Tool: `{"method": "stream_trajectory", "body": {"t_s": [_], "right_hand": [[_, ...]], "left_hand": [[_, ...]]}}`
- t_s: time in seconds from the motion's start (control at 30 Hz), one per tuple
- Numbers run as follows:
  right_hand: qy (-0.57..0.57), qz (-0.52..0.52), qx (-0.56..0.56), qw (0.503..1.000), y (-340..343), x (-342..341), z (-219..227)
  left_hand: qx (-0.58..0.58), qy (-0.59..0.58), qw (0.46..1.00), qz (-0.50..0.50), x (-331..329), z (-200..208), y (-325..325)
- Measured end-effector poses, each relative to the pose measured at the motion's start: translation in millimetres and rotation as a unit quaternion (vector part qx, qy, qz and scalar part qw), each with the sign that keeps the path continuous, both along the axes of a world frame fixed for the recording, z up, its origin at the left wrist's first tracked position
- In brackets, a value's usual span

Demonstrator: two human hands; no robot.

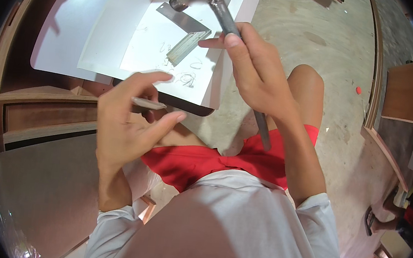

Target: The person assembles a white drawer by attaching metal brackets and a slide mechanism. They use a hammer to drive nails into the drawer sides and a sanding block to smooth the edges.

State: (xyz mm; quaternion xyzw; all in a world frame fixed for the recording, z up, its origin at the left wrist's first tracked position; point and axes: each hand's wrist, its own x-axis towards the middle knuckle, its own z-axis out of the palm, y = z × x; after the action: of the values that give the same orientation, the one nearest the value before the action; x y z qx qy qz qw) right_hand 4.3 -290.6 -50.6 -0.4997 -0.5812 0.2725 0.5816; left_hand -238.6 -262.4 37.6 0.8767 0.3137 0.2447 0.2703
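My right hand (259,69) is closed around the handle of a claw hammer (222,18), its metal head raised over the white panel at the top of the view. The hammer's handle end shows below my wrist. My index finger sticks out to the left. My left hand (128,116) holds a thin, pale flat piece (148,103) in its curled fingers, while thumb and forefinger stay apart; its exact kind is unclear. Between and beyond my hands, a metal try square (188,46) with a ridged stock lies inside a white box-like piece (104,52) with dark scribbles.
A wooden cabinet frame (43,118) stands to the left, with a plastic-wrapped panel (46,188) nearer me. A long wooden strip (374,60) and brown panel (411,91) are at the right. Another person's foot (380,225) shows at lower right. A red cap-like bit (358,90) lies on the concrete floor.
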Motion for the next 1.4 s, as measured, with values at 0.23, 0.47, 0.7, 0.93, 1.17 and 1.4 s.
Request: {"method": "stream_trajectory", "body": {"t_s": [0.23, 0.47, 0.7, 0.93, 1.17, 1.4], "right_hand": [[-0.006, 0.019, -0.016, 1.0, 5, -1, -1], [0.038, 0.016, 0.007, 0.999, 13, 0, -11], [0.058, 0.023, -0.004, 0.998, 18, 1, -13], [0.085, 0.039, -0.019, 0.995, 22, -1, -16], [0.098, 0.033, -0.048, 0.993, 21, 1, -9], [0.095, 0.16, -0.082, 0.979, 0, 9, 9]], "left_hand": [[0.078, 0.069, 0.993, -0.059, 9, -26, 8], [0.089, 0.119, 0.975, -0.162, 16, -8, 33], [-0.021, 0.107, 0.978, -0.178, 21, -5, 46], [-0.006, 0.084, 0.978, -0.193, 20, -9, 52], [0.006, 0.098, 0.984, -0.146, 26, 12, 55], [0.192, 0.1, 0.976, 0.004, 15, 8, 66]]}}
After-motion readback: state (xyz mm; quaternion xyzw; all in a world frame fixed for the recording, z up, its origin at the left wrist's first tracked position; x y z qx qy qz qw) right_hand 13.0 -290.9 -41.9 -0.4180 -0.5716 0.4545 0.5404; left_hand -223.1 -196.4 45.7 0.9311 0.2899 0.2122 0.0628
